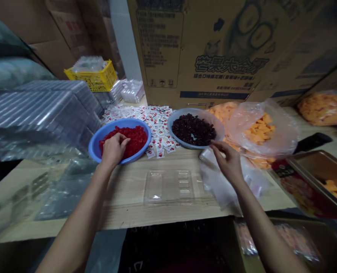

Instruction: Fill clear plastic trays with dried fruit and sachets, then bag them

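My left hand [113,149] reaches over the near side of a blue bowl [92,146] of small glossy red pieces [138,138]. Its fingers are bent together at the pieces, and what they hold is hidden. At the near right rim of a pale blue bowl [172,132] of dark, raisin-like pieces [192,127], my right hand [228,157] has thumb and forefinger drawn together; anything between the tips is too small to make out. Between my forearms, a clear plastic tray [168,187] with moulded hollows lies on the wooden table [123,212].
Small printed sachets [159,132] spread behind and between the bowls. Stacked clear trays [49,113] stand left, near a yellow basket [100,77]. Right are thin clear bags [242,176], a bag of orange pieces [262,129] and a tin [307,178]. A large carton [168,83] blocks the back.
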The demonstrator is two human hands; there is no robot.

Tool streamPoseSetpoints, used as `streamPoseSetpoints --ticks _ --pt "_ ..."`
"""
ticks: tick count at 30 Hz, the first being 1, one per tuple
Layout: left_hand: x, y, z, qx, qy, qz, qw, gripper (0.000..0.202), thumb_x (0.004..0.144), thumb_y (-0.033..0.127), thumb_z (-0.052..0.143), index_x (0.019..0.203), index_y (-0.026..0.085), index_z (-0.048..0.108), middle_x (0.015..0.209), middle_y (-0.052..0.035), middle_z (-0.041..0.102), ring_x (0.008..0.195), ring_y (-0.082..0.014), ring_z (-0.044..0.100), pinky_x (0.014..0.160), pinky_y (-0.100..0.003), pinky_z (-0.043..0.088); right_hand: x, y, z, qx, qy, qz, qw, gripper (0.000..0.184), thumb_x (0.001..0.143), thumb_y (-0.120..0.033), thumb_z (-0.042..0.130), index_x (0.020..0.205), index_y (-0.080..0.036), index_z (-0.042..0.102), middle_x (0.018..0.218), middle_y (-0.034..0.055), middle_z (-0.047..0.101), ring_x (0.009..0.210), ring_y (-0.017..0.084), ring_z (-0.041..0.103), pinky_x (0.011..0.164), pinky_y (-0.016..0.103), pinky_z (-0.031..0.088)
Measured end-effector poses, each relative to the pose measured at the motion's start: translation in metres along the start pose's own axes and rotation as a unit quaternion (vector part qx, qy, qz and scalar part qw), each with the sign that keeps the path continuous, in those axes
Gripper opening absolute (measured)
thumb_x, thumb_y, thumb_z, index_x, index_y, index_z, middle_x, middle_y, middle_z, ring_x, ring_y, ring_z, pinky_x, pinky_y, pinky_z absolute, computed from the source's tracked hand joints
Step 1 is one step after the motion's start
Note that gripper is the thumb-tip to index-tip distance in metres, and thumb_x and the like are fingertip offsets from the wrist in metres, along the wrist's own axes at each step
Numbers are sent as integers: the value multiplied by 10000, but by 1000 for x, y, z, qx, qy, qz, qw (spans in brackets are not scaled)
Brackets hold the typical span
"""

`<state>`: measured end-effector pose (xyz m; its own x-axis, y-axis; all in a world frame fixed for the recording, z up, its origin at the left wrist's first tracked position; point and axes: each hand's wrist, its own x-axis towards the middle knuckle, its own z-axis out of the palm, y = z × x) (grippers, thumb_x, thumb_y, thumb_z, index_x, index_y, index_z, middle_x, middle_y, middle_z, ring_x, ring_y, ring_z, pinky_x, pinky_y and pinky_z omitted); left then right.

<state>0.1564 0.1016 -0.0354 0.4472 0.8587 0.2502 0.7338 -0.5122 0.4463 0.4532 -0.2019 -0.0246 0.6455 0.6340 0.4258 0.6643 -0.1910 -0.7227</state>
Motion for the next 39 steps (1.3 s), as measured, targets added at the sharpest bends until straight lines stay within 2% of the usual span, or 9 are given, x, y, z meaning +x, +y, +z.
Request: streamPoseSetpoints --ticks 2,6,11,15,19,24,29,33,39 --pt "-11 5 -4 -63 48 32 996 223 883 347 549 965 191 685 961 -83 741 878 -241 682 874 -362 506 54 10 14 -171 -130 8 977 287 946 -209 526 1172 -142 691 1163 116 718 1018 193 682 931 305 522" --pt "-56 27 -4 -257 119 26 959 249 871 327 622 1085 203 643 1011 -52 728 915 -196 691 868 -322 528 119 32 52 -244 -234 50 940 216 745 7 616 824 -138 754 901 108 764 885 220 697 865 295 511" --pt "-117 66 11 -302 -43 49 951 119 895 315 643 947 216 685 911 -23 722 813 -159 660 774 -279 501 136 48 68 -258 -251 60 931 167 733 0 609 714 -137 702 810 123 730 849 239 682 859 329 487" --pt "-136 79 29 -251 -117 68 958 120 935 282 589 905 214 684 900 -23 703 844 -163 640 786 -288 467 110 39 41 -192 -168 28 967 107 833 -134 577 878 -144 674 884 97 710 822 214 646 794 314 499" --pt "-136 98 44 -266 -137 56 952 93 922 303 618 944 223 659 876 -5 698 766 -148 617 732 -279 455 31 8 19 73 -165 3 984 149 864 -323 640 927 -188 630 864 42 689 746 173 620 673 273 478" --pt "-135 136 75 -231 -174 119 950 35 891 235 654 869 215 636 805 5 665 780 -166 596 767 -313 447 -56 -10 41 93 -251 61 962 114 869 -283 607 818 -189 648 706 3 635 612 143 521 566 256 379" --pt "-140 143 96 -138 -123 207 961 121 901 193 621 800 193 689 910 -61 642 951 -225 560 882 -379 450 -79 0 63 35 -219 16 975 87 867 -170 566 818 -188 636 780 31 623 752 188 566 705 307 441" --pt "-125 131 74 -135 -56 186 972 162 938 215 557 872 188 703 964 -82 633 969 -223 566 890 -377 469 -81 -2 61 10 -202 -67 977 195 931 -163 491 844 -179 665 906 84 586 872 222 569 791 355 471" --pt "-52 77 -2 -85 55 119 988 160 945 233 530 1042 196 653 1059 -70 660 991 -201 610 902 -328 470 -56 -15 13 14 -99 -63 993 173 967 -264 531 1046 -216 677 1043 82 609 861 202 597 692 315 506"
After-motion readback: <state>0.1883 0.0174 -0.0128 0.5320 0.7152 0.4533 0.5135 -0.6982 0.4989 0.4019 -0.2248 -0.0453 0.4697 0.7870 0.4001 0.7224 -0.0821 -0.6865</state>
